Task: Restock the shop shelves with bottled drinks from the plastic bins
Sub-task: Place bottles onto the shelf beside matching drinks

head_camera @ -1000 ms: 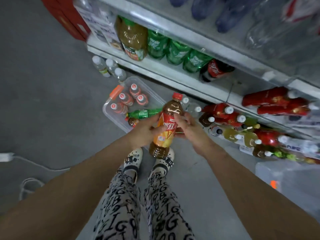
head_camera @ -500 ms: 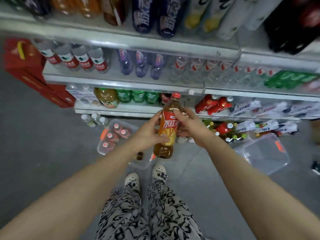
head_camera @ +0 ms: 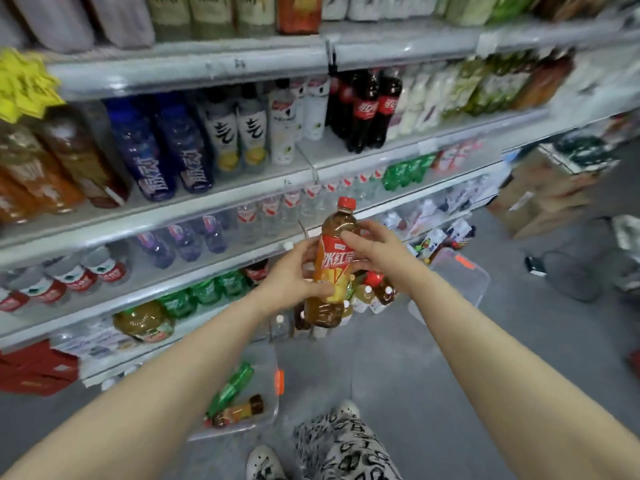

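Item: iced-tea bottle (head_camera: 334, 268), plastic, amber drink, red cap (head_camera: 346, 203). It is held in the air in front of the shop shelves (head_camera: 194, 216), level with the lower rows and above the floor. The long axis is near upright, cap uppermost and leaning slightly right.

Grasp: the bottle is held by both hands. The left hand (head_camera: 294, 278) is curled round the lower label, its fingers (head_camera: 313, 289) laid across the yellow part. The right hand (head_camera: 375, 249) is closed on the shoulder and upper label, its fingers (head_camera: 349, 237) pressed to the front.

Label: red-orange over yellow, with white characters "冰红"; a third character is partly covered.

Surroundings: a clear plastic bin (head_camera: 273, 375) with an orange clip is set on the grey floor by the feet; a green bottle (head_camera: 230, 389) and a brown bottle (head_camera: 239, 412) are lying in it. A second clear bin (head_camera: 464, 271) is placed further right. Cola bottles (head_camera: 367, 109) with red labels and blue bottles (head_camera: 156, 150) are stocked on an upper shelf. Their writing is too blurred to read.
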Motion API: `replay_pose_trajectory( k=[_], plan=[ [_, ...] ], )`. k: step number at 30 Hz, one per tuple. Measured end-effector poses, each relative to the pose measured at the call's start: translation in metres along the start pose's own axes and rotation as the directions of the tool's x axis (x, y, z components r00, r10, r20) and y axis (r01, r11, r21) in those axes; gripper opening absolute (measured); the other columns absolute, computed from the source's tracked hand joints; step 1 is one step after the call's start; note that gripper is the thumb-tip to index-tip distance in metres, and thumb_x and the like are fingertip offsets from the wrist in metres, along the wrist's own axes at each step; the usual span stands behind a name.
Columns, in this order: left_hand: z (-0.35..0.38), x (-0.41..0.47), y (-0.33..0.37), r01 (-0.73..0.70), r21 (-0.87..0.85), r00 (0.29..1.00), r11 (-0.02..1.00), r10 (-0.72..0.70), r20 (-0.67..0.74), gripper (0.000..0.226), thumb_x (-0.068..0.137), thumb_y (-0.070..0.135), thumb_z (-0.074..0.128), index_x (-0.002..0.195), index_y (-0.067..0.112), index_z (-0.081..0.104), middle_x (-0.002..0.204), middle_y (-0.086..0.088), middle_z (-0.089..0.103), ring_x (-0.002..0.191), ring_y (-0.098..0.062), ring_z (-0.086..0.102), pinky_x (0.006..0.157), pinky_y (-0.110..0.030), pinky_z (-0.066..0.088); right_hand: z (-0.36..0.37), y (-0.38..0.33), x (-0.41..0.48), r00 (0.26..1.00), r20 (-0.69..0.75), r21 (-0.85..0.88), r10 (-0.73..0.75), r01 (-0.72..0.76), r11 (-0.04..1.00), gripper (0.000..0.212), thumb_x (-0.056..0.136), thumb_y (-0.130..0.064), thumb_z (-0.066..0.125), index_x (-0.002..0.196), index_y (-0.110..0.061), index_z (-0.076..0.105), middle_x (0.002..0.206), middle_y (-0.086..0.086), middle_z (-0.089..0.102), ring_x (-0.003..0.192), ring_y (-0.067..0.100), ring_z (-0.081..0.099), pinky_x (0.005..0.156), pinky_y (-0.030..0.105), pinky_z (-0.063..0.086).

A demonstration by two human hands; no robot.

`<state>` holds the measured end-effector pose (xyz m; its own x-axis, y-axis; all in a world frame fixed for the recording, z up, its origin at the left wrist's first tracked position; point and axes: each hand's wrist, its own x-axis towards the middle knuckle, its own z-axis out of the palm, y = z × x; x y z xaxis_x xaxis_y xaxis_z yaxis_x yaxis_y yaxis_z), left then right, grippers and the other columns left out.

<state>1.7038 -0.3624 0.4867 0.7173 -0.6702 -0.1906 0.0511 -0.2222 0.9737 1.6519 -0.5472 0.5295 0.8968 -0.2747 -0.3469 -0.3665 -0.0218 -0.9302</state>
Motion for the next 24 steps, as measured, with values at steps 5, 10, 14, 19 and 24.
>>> replay_pose_trajectory(
  k=[5,10,14,19,24],
  plan=[
    [0.039,0.035,0.046,-0.061,0.01,0.992,0.998,0.059,0.113,0.094,0.068,0.001,0.086,0.142,0.029,0.036,0.126,0.003,0.058,0.105,-0.007,0.066,0.088,-0.028,0.056,-0.062,-0.021,-0.018,0.987,-0.133,0.001,-0.085,0.086,0.996,0.05,0.09,-0.03,0.074,0.133,-0.016,0.054,0.119,0.014,0.067,0.101,0.027,0.071,0.088,0.045,0.061],
    [0.099,0.081,0.091,-0.142,0.051,0.974,0.989,0.13,0.183,0.091,0.067,0.004,0.087,0.135,0.037,0.036,0.123,0.01,0.058,0.102,-0.003,0.065,0.08,-0.018,0.052,-0.142,-0.038,-0.028,0.971,-0.193,0.011,-0.138,0.143,0.99,0.049,0.092,-0.029,0.073,0.135,-0.016,0.052,0.115,0.014,0.068,0.097,0.024,0.072,0.08,0.036,0.062],
    [0.157,0.121,0.128,-0.191,0.096,0.964,0.977,0.168,0.207,0.092,0.07,0.008,0.087,0.143,0.03,0.036,0.126,0.006,0.058,0.109,-0.006,0.062,0.085,-0.019,0.052,-0.219,-0.049,-0.03,0.956,-0.241,0.036,-0.166,0.18,0.983,0.048,0.093,-0.024,0.071,0.136,-0.014,0.052,0.113,0.015,0.068,0.088,0.019,0.072,0.07,0.03,0.06],
    [0.247,0.175,0.172,-0.267,0.114,0.944,0.957,0.236,0.23,0.093,0.068,0.01,0.089,0.145,0.022,0.038,0.128,-0.001,0.059,0.116,-0.012,0.059,0.091,-0.027,0.053,-0.325,-0.06,-0.039,0.932,-0.299,-0.008,-0.207,0.214,0.977,0.046,0.094,-0.022,0.07,0.136,-0.014,0.052,0.113,0.017,0.067,0.087,0.019,0.071,0.071,0.03,0.061],
    [0.337,0.222,0.212,-0.321,0.1,0.92,0.942,0.284,0.271,0.088,0.071,0.005,0.085,0.142,0.027,0.038,0.123,0.001,0.06,0.109,-0.009,0.06,0.084,-0.019,0.052,-0.43,-0.065,-0.05,0.901,-0.357,-0.053,-0.245,0.243,0.969,0.032,0.094,-0.023,0.071,0.123,-0.023,0.057,0.116,0.02,0.067,0.097,0.029,0.071,0.081,0.039,0.062]
  ],
)
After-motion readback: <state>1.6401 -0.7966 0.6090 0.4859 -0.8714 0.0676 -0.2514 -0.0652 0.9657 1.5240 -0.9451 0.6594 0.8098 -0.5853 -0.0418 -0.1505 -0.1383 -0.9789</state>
